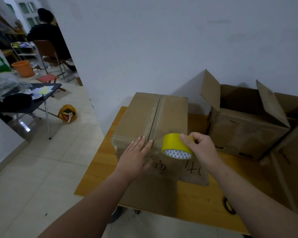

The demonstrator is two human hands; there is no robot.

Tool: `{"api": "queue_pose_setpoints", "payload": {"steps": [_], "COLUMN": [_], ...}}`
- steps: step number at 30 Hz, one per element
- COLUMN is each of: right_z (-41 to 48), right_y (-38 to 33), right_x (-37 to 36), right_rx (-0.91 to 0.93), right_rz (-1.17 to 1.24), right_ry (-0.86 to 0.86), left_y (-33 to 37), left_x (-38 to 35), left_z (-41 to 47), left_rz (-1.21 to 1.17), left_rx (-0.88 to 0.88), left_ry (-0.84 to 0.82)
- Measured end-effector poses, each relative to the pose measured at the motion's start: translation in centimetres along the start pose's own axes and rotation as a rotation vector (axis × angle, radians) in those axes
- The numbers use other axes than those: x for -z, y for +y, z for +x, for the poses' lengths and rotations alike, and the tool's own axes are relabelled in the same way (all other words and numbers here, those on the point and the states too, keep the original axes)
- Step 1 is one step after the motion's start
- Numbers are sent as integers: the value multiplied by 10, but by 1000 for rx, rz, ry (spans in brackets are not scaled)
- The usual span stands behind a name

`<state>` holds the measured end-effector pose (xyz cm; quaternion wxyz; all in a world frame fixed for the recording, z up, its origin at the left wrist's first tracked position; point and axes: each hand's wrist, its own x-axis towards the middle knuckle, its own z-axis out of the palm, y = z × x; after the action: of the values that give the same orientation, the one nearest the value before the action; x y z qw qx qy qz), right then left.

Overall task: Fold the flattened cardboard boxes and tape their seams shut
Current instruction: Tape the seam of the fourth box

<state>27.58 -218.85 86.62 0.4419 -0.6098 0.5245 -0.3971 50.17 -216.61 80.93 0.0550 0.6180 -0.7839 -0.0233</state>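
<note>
On the wooden table, the left hand lies flat, fingers straight and close together, on the near top edge of a closed cardboard box, beside its taped centre seam. The right hand curls round a glossy yellow tape roll with small triangles printed on its white core, above unreadable black marker scrawl. Behind, to the right, an open box stands with its flaps up.
</note>
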Motion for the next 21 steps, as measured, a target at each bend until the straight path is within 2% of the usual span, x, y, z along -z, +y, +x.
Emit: {"api": "queue_pose_setpoints", "payload": {"steps": [2, 4, 6, 9, 11, 15, 21], "right_z": [3, 15, 28, 39, 37, 30, 36], "right_y": [-3, -15, -39, -70, -59, -2, 26], "right_x": [-13, -20, -13, 11, 25, 35, 31], "right_rx": [6, 20, 43, 105, 65, -119, -181], "right_rz": [60, -11, -260, -775, -956, -1004, -1019], "right_ry": [26, 25, -25, -147, -185, -215, -246], "left_y": [5, 7, 6, 7, 11, 12, 14], "left_x": [0, -1, -2, -3, -4, -6, -7], "left_z": [-1, -1, -1, 1, 0, 0, -1], "left_rz": [28, 51, 53, 36, 35, 66, 75], "left_rx": [14, 37, 48, 64, 67, 83, 103], "left_ry": [-12, -18, -16, -7, -1, 7, -2]}}
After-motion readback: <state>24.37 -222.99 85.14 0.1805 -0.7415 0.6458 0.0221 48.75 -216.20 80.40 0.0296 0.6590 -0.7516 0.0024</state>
